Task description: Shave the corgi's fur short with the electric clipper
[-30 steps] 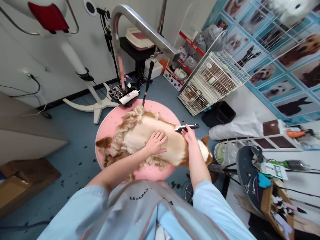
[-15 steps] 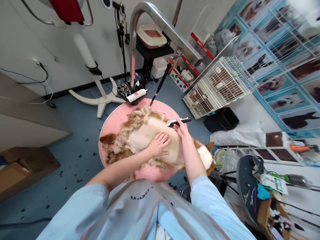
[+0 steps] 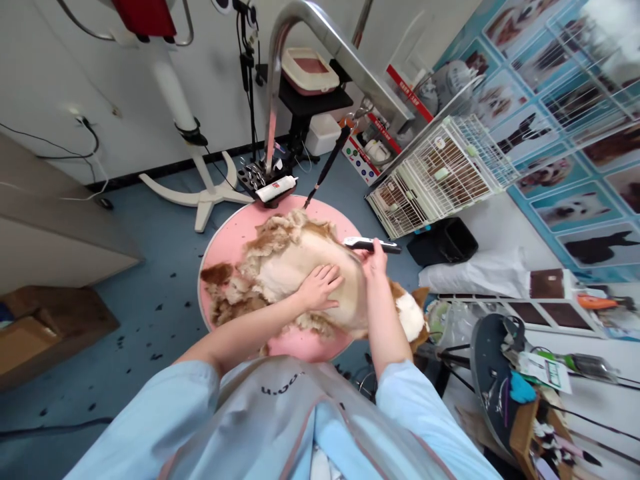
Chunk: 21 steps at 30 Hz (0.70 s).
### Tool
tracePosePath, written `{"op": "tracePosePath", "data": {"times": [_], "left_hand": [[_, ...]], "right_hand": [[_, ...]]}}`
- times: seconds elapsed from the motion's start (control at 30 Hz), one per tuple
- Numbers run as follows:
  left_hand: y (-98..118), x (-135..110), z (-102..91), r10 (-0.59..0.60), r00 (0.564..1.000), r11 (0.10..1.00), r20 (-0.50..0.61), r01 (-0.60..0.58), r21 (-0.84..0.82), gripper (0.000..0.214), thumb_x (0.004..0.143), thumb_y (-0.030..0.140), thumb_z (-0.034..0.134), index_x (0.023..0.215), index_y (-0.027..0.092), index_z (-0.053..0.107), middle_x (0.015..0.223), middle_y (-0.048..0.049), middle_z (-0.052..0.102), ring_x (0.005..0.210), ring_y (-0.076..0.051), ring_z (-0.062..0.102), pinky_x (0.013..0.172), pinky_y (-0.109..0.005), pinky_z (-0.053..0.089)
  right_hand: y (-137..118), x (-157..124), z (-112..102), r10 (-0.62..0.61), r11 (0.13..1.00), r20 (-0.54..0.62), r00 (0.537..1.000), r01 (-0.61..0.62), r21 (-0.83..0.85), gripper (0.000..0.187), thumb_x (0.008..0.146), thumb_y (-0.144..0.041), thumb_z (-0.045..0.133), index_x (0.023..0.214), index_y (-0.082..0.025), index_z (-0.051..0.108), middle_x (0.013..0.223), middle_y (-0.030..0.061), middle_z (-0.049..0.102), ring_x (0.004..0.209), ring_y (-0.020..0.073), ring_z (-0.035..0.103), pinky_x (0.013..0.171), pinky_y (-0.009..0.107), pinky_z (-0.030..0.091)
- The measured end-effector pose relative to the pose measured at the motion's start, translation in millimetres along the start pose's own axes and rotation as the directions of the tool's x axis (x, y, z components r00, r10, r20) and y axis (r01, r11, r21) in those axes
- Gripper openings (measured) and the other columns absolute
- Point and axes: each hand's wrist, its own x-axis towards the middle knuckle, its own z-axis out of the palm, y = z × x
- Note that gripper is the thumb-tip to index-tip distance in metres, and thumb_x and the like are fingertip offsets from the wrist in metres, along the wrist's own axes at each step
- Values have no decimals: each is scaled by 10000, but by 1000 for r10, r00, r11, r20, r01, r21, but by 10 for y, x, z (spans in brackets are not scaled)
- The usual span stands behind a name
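On the round pink table (image 3: 225, 248) lies a dog (image 3: 290, 263) with closely shorn cream fur on its back; its brown and white head is at the right. My left hand (image 3: 321, 287) rests flat on the dog's back, fingers spread. In my right hand (image 3: 374, 260) is a pair of black and white hair clippers (image 3: 373, 245), gripped at the dog's far side near the shoulder. Thick tufts of cut fur (image 3: 240, 300) lie along the far and left sides of the dog.
A metal grooming arm (image 3: 345, 57) with a hanging black strap (image 3: 327, 163) rises behind the table. A tool holder with scissors (image 3: 254, 175) and a white bottle (image 3: 277, 189) sit at the table's far edge. Cages (image 3: 440, 170) stand at the right, and a cluttered dark stool (image 3: 493, 373) nearer.
My right hand has shifted a little to the right with the clippers, whose head has come away from the middle of the back. My left hand stays in place on the dog.
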Motion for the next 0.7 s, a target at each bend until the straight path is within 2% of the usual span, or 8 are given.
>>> {"op": "tracePosePath", "data": {"times": [0.07,0.13,0.17,0.23,0.33,0.47,0.57,0.7], "left_hand": [[-63,-35,-21,-97,994,995,-58,97,3,828,772,661,690,1434,183,556,1556,-219,410,1396,-385,419,1156,-509,276],[-132,-78,-23,-170,980,985,-103,171,6,836,765,670,691,1429,179,566,1562,-235,390,1411,-399,400,1164,-530,256],[-161,-98,-16,-181,978,983,-109,182,5,835,770,667,688,1436,180,561,1564,-233,389,1414,-398,399,1167,-531,253],[-196,-127,11,-181,978,983,-106,181,-2,827,781,655,681,1449,185,551,1563,-222,397,1412,-392,405,1170,-526,256],[-206,-152,67,-172,980,985,-102,173,-3,822,783,655,676,1452,193,549,1562,-210,406,1408,-391,409,1167,-527,262],[-213,-203,122,-159,981,987,-113,162,17,805,800,666,645,1459,217,543,1556,-192,424,1396,-377,428,1160,-517,270],[-229,-257,141,-163,978,986,-129,167,17,793,811,666,630,1462,222,540,1552,-182,433,1395,-368,432,1162,-510,270],[-229,-313,155,-176,976,984,-129,176,-5,783,827,669,608,1466,222,535,1561,-177,423,1398,-364,428,1166,-508,268]], "right_hand": [[-161,29,-383,-45,993,-85,995,35,-114,339,761,-370,790,834,-222,493,500,-126,517,341,54,485,343,138,436],[-245,31,-673,-52,978,-157,986,19,-207,336,744,-345,797,843,-222,501,503,-129,524,328,54,469,320,137,408],[-248,22,-752,-42,975,-172,984,3,-220,322,750,-335,788,846,-221,503,508,-126,536,332,55,476,326,138,416],[-186,-5,-765,-19,979,-167,986,-16,-202,292,769,-318,769,860,-220,509,528,-114,568,354,61,507,354,145,453],[-17,-54,-504,-9,989,-90,996,-4,-145,300,763,-315,777,896,-219,526,568,-92,620,393,69,560,405,154,506],[171,-155,30,-3,992,58,998,10,-124,390,705,-352,834,910,-217,531,586,-73,653,401,79,580,424,163,529],[277,-247,395,8,991,159,987,13,-131,407,707,-354,833,932,-224,521,573,-81,643,391,76,573,427,157,523],[400,-344,792,-17,977,276,961,75,-201,350,775,-340,791,987,-221,540,594,-91,627,425,68,582,475,152,529]]}}
